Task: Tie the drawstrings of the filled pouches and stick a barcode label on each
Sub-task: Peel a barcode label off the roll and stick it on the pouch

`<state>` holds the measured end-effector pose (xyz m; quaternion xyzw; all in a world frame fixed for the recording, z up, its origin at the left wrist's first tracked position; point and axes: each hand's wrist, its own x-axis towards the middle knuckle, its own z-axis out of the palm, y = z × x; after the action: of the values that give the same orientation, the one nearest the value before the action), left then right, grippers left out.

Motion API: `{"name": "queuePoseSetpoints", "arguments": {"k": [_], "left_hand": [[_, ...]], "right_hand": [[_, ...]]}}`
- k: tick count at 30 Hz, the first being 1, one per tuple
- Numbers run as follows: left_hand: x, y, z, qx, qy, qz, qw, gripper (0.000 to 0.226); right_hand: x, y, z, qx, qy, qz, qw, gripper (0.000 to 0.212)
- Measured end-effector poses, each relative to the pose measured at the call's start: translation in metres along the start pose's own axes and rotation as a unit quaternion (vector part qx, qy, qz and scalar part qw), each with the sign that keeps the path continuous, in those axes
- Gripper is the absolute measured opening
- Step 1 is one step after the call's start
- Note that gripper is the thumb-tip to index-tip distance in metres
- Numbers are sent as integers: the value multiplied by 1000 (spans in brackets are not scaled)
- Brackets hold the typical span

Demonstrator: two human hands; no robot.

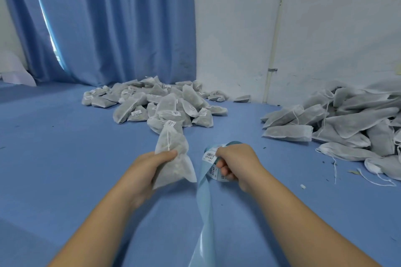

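Note:
My left hand (149, 169) grips a filled white mesh pouch (173, 158) around its middle, holding it above the blue surface with its tied neck pointing away from me and a white drawstring lying along it. My right hand (235, 162) holds a strip of barcode labels (209, 156) on light blue backing tape (205, 212), thumb and fingers curled round it. The tape trails down toward me between my arms. The two hands are apart, the labels just right of the pouch.
A heap of labelled pouches (156, 104) lies ahead near the blue curtain (112, 24). A second heap of pouches with loose strings (342, 123) lies at the right by the white wall. Small scraps dot the blue surface (65, 158) at the right.

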<state>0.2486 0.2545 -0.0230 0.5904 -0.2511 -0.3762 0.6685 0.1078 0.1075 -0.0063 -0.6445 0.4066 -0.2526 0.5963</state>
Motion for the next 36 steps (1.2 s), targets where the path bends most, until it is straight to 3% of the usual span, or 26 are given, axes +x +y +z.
{"name": "queuePoseSetpoints", "arguments": {"k": [6,13,21,24,26,29,33,36], "left_hand": [[5,-5,14,-129,-125,-49,983,25],[16,-16,36,-155,-184,-53,969,20],[17,-20,45,-160,-213,-37,963,30],[15,-20,46,-174,-218,-39,959,41],[13,-20,47,-176,-218,-36,959,38],[12,-22,48,-173,-221,-38,959,23],[10,-20,50,-179,-241,-40,953,56],[9,-20,51,-168,-256,-31,951,55]], "right_hand": [[-4,13,-30,166,-73,-25,983,24],[-8,28,-53,177,-79,-40,980,31],[-15,28,-51,37,-9,-52,998,29],[-16,31,-48,-101,90,-126,983,40],[-18,32,-46,-134,138,-197,961,35],[-23,30,-43,-163,117,-300,933,13],[-30,27,-43,-216,113,-358,901,5],[-35,25,-43,-199,93,-351,910,3]]}}
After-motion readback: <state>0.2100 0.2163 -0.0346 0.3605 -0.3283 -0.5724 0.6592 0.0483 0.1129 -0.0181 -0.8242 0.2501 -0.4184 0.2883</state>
